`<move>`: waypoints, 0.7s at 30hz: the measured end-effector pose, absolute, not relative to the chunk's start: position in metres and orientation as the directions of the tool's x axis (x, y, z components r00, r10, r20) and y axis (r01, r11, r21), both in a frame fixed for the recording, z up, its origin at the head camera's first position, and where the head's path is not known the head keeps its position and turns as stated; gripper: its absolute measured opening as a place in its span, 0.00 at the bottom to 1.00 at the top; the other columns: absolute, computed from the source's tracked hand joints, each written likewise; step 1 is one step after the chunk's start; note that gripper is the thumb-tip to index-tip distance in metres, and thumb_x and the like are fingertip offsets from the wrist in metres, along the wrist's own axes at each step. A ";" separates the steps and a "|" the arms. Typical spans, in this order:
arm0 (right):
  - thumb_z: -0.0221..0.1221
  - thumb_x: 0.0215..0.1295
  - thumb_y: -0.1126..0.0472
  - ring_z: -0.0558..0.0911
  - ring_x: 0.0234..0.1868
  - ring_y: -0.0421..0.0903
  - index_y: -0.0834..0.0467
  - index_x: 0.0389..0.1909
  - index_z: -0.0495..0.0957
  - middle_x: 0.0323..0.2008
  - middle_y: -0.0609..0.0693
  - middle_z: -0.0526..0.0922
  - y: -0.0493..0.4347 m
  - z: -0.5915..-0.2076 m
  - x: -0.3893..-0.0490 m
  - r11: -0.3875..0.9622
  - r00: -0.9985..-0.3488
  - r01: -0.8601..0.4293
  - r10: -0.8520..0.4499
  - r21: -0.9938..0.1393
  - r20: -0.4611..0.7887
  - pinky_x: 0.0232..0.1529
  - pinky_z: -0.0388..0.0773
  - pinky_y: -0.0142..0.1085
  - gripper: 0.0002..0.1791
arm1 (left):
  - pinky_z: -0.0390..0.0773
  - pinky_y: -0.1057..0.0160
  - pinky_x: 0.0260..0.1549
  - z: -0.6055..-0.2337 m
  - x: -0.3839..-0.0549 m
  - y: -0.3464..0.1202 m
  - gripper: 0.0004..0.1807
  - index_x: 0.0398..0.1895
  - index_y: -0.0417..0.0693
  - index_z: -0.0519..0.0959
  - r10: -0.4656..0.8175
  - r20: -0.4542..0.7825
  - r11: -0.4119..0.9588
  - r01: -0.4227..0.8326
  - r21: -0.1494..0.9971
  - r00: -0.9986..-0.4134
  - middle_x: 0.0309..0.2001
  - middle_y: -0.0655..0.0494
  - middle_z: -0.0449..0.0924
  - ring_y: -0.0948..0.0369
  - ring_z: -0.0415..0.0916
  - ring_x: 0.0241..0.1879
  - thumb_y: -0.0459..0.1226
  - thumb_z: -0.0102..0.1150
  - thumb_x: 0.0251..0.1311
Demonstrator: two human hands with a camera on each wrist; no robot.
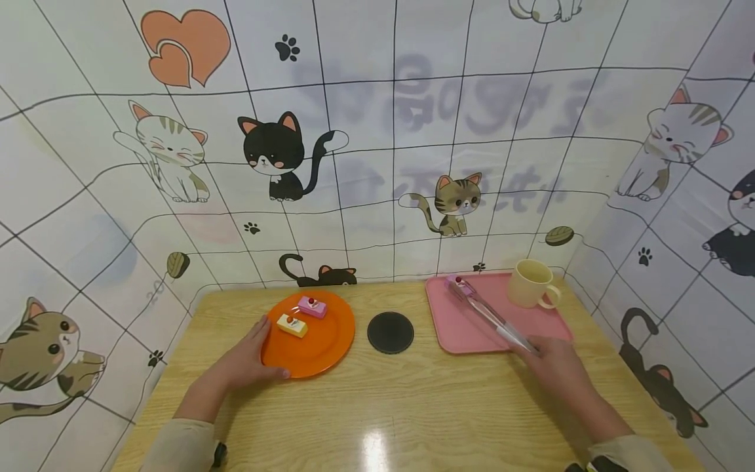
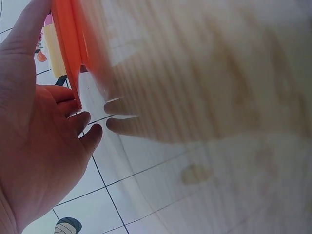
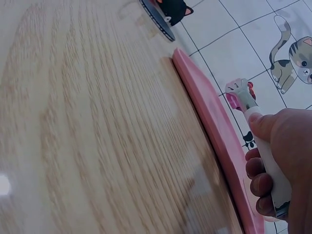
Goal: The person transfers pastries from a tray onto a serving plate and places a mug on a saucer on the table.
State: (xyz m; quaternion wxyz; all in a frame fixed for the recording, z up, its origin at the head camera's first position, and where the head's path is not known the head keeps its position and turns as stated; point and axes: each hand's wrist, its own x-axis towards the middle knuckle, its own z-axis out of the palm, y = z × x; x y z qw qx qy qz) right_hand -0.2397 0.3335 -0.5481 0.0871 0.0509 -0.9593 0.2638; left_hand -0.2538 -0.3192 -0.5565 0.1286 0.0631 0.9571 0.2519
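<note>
My left hand (image 1: 250,357) holds the orange plate (image 1: 324,354) by its left rim, fingers along the far side and thumb at the front. On that plate lie a pink toy cake slice (image 1: 312,307) and a yellow toy cake slice (image 1: 292,326), each with a red topping. With my right hand (image 1: 557,364) I grip the handle of a pair of tongs (image 1: 498,321). Their tips are at another pink toy cake slice (image 1: 462,285), near the back left corner of the pink tray (image 1: 472,337). In the right wrist view, fingers wrap the pale handle (image 3: 273,170).
A pale yellow mug (image 1: 529,283) stands on the tray's back right, its handle facing right. Between plate and tray lies a round black coaster (image 1: 390,332). The wooden table (image 1: 377,406) meets cat-printed sheeting (image 1: 366,183) at the back and sides.
</note>
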 end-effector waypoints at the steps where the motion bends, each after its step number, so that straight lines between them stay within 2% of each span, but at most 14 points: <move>1: 0.69 0.78 0.45 0.67 0.22 0.42 0.49 0.23 0.78 0.19 0.41 0.70 0.333 -0.549 -0.240 0.857 -0.979 -0.146 -0.055 -0.495 0.194 0.24 0.63 0.37 0.22 | 0.56 0.28 0.79 -0.557 -0.254 -0.319 0.80 0.90 0.35 0.45 0.186 -0.215 0.864 0.055 0.500 -0.959 0.90 0.35 0.37 0.32 0.42 0.87 0.69 0.81 0.49; 9: 0.70 0.77 0.45 0.68 0.23 0.44 0.49 0.19 0.72 0.18 0.42 0.71 0.323 -0.547 -0.238 0.863 -0.971 -0.182 -0.082 -0.471 0.226 0.25 0.65 0.39 0.27 | 0.56 0.27 0.79 -0.556 -0.253 -0.319 0.80 0.90 0.35 0.45 0.182 -0.221 0.863 0.048 0.503 -0.958 0.90 0.36 0.37 0.31 0.42 0.86 0.69 0.81 0.49; 13: 0.70 0.77 0.46 0.68 0.23 0.44 0.48 0.19 0.72 0.19 0.41 0.72 0.317 -0.544 -0.236 0.856 -0.970 -0.196 -0.096 -0.479 0.225 0.25 0.67 0.39 0.26 | 0.56 0.27 0.79 -0.555 -0.254 -0.319 0.80 0.90 0.36 0.45 0.182 -0.222 0.863 0.048 0.504 -0.958 0.90 0.36 0.36 0.31 0.42 0.86 0.69 0.81 0.48; 18: 0.71 0.75 0.46 0.66 0.22 0.41 0.48 0.18 0.69 0.17 0.40 0.68 0.309 -0.544 -0.237 0.832 -0.958 -0.238 -0.115 -0.501 0.264 0.24 0.63 0.36 0.29 | 0.55 0.27 0.79 -0.557 -0.254 -0.320 0.80 0.90 0.36 0.45 0.184 -0.220 0.861 0.049 0.507 -0.958 0.90 0.36 0.36 0.31 0.42 0.86 0.69 0.82 0.48; 21: 0.71 0.75 0.42 0.63 0.21 0.40 0.47 0.17 0.67 0.16 0.38 0.64 0.308 -0.552 -0.240 0.801 -0.941 -0.280 -0.120 -0.529 0.317 0.22 0.59 0.36 0.30 | 0.56 0.27 0.79 -0.558 -0.255 -0.321 0.80 0.90 0.36 0.45 0.184 -0.220 0.862 0.050 0.505 -0.958 0.90 0.36 0.36 0.31 0.42 0.86 0.70 0.81 0.48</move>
